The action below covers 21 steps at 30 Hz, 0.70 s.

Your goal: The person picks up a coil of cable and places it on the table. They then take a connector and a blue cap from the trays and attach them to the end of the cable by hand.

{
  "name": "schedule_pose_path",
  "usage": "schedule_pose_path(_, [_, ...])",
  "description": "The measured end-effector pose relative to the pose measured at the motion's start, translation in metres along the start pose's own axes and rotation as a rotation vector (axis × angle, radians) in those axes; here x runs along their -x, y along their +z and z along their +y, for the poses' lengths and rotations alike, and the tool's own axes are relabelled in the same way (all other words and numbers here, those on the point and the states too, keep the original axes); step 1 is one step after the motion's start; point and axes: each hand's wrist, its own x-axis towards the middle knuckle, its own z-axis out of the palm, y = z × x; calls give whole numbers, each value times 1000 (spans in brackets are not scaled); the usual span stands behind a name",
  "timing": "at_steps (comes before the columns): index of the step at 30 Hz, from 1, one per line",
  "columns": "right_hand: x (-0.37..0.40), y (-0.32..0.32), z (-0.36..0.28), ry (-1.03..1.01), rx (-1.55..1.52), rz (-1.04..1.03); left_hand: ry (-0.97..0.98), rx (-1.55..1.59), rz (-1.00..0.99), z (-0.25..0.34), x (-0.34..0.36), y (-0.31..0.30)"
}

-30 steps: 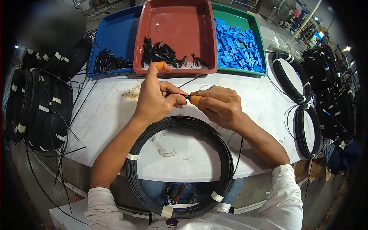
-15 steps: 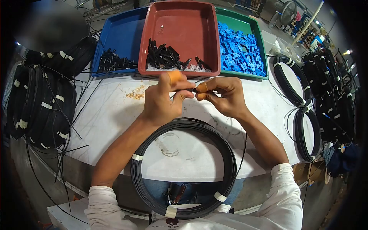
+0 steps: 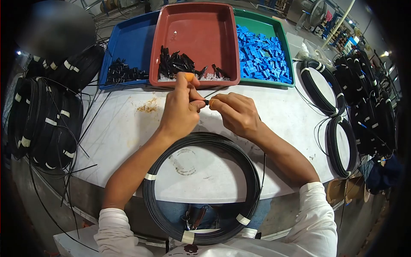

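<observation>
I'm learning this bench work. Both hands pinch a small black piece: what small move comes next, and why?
Probably push the hands gently toward each other. The left hand and right hand each pinch an end of the small black piece, fingertips almost meeting; whether it is seated is too small to tell.

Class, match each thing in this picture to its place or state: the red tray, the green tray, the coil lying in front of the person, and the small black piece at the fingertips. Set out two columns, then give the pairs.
1. red tray
2. green tray
3. coil
4. black piece

A. pinched between left hand and right hand
B. bound with white tape
C. stands between two other trays
D. holds blue blocks

Pairs: 1-C, 2-D, 3-B, 4-A
</observation>
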Motion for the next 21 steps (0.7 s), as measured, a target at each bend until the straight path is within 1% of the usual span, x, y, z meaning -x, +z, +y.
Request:
schedule_pose_path(2, [-1,2,0,4,-1,1,161,-54,-8,-3,3,4])
schedule_pose_path(4, [-5,1,-5,135,-137,55,195,-90,9,5,6,6])
schedule_pose_path(5, [-7,1,-9,140,-136,55,234,-96,43,6,7,7])
schedule_pose_path(6, [-10,-1,-15,324,-214,37,273,-104,81,7,8,7])
schedule_pose_path(7, [-13,-2,-19,506,-293,19,271,-106,79,5,10,7])
schedule_pose_path(8, [-16,-3,-20,507,-296,20,364,-177,62,3,12,7])
schedule_pose_path(9, [-18,-4,-21,645,-409,-1,456,-248,41,1,13,7])
schedule_pose_path(10, [-18,-5,-22,784,-521,-22,453,-248,37,-2,14,5])
schedule_pose_path(11, [-9,1,-11,892,-750,-38,521,-314,-20,-6,12,1])
schedule_pose_path(12, [-11,-1,-11,890,-748,-41,589,-379,-72,-5,10,0])
schedule_pose_path(13, [-14,-5,-11,928,-772,-80,589,-377,-66,-2,8,0])
schedule_pose_path(14, [-17,-8,-12,967,-797,-117,501,-308,-19,3,6,0])
schedule_pose_path(15, [-19,-9,-13,817,-621,-128,412,-241,26,7,5,0])
schedule_pose_path(16, [-21,-11,-14,816,-622,-132,410,-241,29,6,3,-2])
schedule_pose_path(18, [-22,-12,-15,497,-316,-93,23,19,-94,1,-3,-7])
schedule_pose_path(19, [-16,-6,-12,388,-259,-27,-44,113,-98,-3,-4,-7])
schedule_pose_path(20, [-14,-4,-11,390,-255,-24,-42,114,-103,-5,-3,-3])
schedule_pose_path(21, [-12,-2,-9,264,-163,-20,-30,80,-90,-6,-2,0])
